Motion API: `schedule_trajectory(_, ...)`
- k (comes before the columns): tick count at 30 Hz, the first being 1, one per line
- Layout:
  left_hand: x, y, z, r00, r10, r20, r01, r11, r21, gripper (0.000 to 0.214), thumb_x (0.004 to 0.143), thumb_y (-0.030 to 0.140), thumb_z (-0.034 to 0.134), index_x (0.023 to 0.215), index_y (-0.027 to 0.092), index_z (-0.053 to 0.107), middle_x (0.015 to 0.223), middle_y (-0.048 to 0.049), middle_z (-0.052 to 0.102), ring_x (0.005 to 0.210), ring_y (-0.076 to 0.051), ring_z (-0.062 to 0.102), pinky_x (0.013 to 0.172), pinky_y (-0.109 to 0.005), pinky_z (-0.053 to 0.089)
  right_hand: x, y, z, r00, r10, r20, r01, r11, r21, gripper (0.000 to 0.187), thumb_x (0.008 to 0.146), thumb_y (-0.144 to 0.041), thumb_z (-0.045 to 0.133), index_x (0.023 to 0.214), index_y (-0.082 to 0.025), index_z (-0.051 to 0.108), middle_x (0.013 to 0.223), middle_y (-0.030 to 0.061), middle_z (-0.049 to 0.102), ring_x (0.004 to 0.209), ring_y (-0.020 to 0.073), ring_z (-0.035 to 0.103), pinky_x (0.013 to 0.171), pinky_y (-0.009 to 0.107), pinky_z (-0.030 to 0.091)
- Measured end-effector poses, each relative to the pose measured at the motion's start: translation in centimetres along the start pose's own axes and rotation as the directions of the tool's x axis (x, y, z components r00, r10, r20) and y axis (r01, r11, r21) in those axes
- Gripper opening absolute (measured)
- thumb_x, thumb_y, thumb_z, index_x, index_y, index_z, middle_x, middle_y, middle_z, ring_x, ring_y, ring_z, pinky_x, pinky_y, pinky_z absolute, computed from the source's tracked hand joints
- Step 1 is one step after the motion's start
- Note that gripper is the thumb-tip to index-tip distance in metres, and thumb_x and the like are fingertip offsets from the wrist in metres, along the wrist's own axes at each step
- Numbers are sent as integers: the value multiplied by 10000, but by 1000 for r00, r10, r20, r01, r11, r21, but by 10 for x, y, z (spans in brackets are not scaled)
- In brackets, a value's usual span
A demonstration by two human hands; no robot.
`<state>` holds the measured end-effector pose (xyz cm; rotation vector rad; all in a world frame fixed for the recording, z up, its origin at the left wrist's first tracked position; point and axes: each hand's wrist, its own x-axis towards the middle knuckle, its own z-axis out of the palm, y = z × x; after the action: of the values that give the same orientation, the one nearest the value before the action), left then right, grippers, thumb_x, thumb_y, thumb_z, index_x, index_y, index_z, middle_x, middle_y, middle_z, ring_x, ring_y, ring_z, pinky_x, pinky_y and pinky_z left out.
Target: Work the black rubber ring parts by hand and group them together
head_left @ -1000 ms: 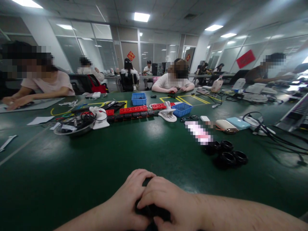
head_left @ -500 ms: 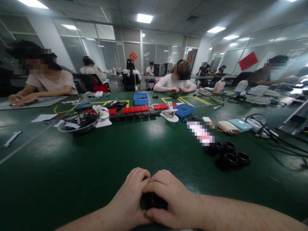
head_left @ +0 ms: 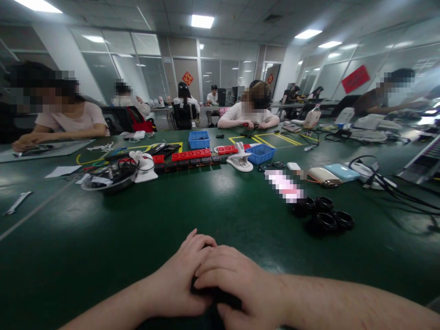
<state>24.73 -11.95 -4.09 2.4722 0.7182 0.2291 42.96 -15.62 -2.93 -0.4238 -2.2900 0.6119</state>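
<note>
My left hand [head_left: 180, 279] and my right hand [head_left: 237, 282] sit together at the near edge of the green table [head_left: 137, 229]. Both are closed around a small black object [head_left: 206, 289], of which only dark slivers show between the fingers. I cannot make out what that object is. To the right, about a forearm's length away, lie several black rings [head_left: 323, 215] in a cluster.
A row of red and black power strips [head_left: 192, 158] crosses the table's middle, with a bowl of cables [head_left: 108, 176], white clips [head_left: 240, 160] and blue bins [head_left: 260, 155] around it. Power banks [head_left: 323, 176] and cables [head_left: 395, 188] lie at right. Other people sit along the far side.
My hands have shifted slightly over the black object, the right fingers now covering more of it. The view has moved a little.
</note>
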Motion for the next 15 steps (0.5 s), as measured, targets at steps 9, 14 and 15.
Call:
schedule_trajectory(9,1,4,19,974,-68,-217,103,982,155,616,613,462,722,1117,200,484,1063,-89,550,1046,-314,505,1035,-636,134,-5,1,5,953,261,-152,-288,937,-196,582,623,-507,685,1060,-147,552,1007,84,592,872,209,535,776,346,414)
schedule_trajectory(14,-1,8,20,972,-83,-219,112,986,121,471,644,403,699,1038,205,534,1028,-75,575,1005,-297,537,1035,-611,183,-4,0,6,881,462,-103,-473,850,-233,649,567,-528,733,1069,-171,528,901,46,611,765,202,545,703,338,415)
schedule_trajectory(15,-1,8,20,976,-83,-202,106,989,107,451,637,378,694,1024,206,540,1023,-72,576,1002,-297,538,1033,-609,188,-4,-1,5,873,482,-71,-485,843,-234,620,585,-496,736,1072,-176,524,900,41,613,772,202,549,707,333,416)
